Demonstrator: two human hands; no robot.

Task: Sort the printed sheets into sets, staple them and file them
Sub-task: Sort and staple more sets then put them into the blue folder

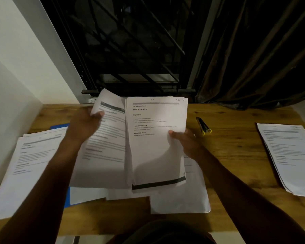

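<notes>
**Head view: one sheet parting from the sheaf, sorting under way**

Landmark for all places: the sheaf (157, 147), held up over the middle of the desk (236, 155), heading legible.

- Right hand (185, 141): clamped on the sheaf's right edge, thumb across the printed face, fingers hidden behind.
- Left hand (85, 123): pinches the single sheet (106, 138) near its top left corner, thumb on the front. The sheet hangs just left of the sheaf. You cannot tell whether its inner edge touches the sheaf or tucks behind it.
- Left pile (28, 164): well left of the sheaf, flat on the desk, print up.
- Right pile (289, 155): well right of the sheaf, flat, print up.
- Loose sheets (180, 199): under and below the sheaf, lying on the desk.
- Blue folder (59, 127): left of the sheaf, mostly buried under paper.
- Black-and-yellow tool (203, 128): just right of the sheaf on bare wood; probably the stapler, too small to be sure.

Judged step: sorting. No staple shows anywhere, and nothing looks filed.

To do it well, read the single sheet's heading before you let go and match it to a pile's top page. Press your right thumb firmly so the sheaf does not fan. Lay the sheet square on its pile, corners aligned, ready for stapling.
</notes>
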